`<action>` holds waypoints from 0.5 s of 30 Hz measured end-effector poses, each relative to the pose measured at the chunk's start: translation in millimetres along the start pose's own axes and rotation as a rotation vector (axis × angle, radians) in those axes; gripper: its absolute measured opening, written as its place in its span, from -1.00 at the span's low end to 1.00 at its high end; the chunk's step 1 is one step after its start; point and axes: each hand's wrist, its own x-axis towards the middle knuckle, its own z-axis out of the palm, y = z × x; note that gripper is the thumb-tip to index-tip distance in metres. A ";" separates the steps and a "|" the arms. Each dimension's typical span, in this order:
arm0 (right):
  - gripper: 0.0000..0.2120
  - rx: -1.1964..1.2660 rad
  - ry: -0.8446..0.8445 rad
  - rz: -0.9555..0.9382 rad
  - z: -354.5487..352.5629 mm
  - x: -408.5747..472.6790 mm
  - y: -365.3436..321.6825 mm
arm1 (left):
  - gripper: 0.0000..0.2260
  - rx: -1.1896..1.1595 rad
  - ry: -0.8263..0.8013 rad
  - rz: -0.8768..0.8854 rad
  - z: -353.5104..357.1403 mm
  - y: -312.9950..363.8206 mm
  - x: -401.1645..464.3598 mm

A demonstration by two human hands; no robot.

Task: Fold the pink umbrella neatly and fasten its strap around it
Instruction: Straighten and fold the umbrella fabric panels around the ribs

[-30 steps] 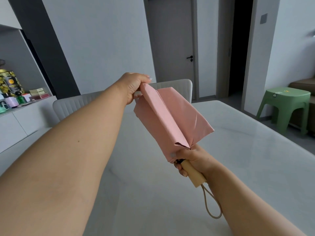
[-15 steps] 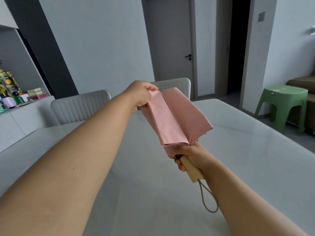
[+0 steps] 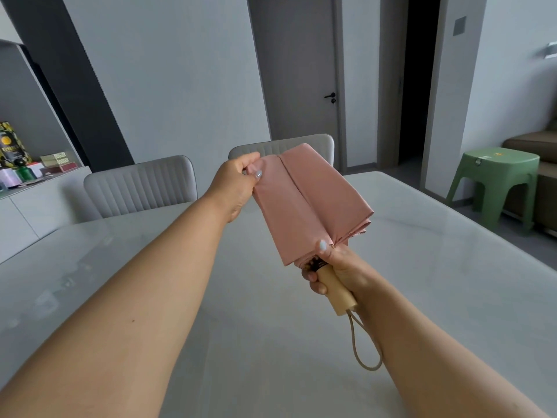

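A pale grey table (image 3: 422,297) fills the room's foreground; behind it stand two grey chairs (image 3: 141,188), one door (image 3: 298,70) and, rightmost, one green stool (image 3: 497,182). The left hand (image 3: 238,184) pinches the far fold of one pink umbrella (image 3: 307,203) above the table, while the right hand (image 3: 334,267), nearer, grips its wooden handle (image 3: 336,289), a cord loop (image 3: 361,345) hanging below.

Soft, even daylight; faint sheen on table (image 3: 422,282); edges bowed by wide lens; doorway (image 3: 419,79) dark; slight blur
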 end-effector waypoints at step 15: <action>-0.68 0.109 0.173 0.053 3.3 -3.4 -0.7 | -0.62 0.071 0.174 0.003 17.2 -0.1 -9.2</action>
